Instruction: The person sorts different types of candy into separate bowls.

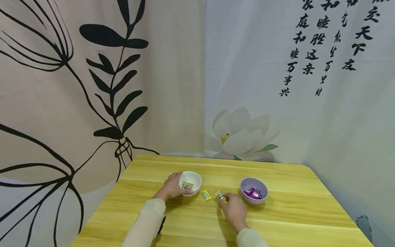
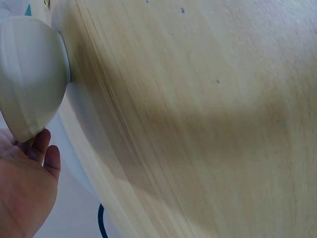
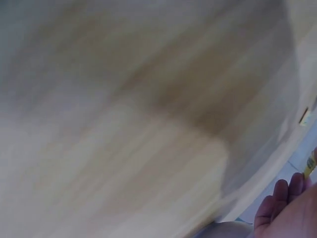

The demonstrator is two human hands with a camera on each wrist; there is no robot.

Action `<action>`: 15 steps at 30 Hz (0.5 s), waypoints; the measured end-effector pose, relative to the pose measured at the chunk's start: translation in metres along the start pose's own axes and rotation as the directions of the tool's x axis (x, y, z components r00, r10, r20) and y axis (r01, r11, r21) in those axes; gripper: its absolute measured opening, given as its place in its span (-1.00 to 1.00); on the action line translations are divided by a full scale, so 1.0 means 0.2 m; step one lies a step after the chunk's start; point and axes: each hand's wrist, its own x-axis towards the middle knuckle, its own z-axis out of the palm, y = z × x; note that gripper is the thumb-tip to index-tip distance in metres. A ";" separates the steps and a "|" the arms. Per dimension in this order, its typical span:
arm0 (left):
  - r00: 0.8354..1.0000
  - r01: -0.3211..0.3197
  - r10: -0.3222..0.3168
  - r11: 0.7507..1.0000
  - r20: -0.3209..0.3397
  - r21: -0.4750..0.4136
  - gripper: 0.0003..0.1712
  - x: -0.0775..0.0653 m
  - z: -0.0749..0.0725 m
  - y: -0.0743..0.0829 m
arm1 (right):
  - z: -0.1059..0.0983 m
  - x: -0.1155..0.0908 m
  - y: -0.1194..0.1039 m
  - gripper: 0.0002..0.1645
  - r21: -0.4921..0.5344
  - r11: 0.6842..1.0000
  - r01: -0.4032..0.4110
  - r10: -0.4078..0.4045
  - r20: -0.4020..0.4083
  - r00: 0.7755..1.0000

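Observation:
In the head view my left hand [image 1: 173,187] grips the side of a white bowl [image 1: 193,176], thumb along the near rim. Yellow wrapped candy [image 1: 187,185] lies inside that bowl. The left wrist view has the bowl's pale outer wall [image 2: 29,74], with fingertips at its rim. My right hand [image 1: 236,210] pinches another yellow wrapped candy [image 1: 220,196] between thumb and fingers, low over the table; a bit of its wrapper [image 3: 310,165] shows in the right wrist view. Between the two hands a third yellow candy [image 1: 206,195] lies on the wood.
A lilac bowl [image 1: 254,201] holding several shiny purple wrapped candies [image 1: 253,193] stands just right of my right hand. The wooden table [image 1: 293,206] has rounded far corners. Behind it hangs a printed cloth [image 1: 176,85] with plants and writing.

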 end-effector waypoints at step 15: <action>1.000 0.009 -0.009 1.000 0.004 -0.001 0.22 -0.02 -0.01 0.02 | 0.03 0.15 -0.21 -0.65 0.115 0.993 0.019 -0.024 0.042 0.999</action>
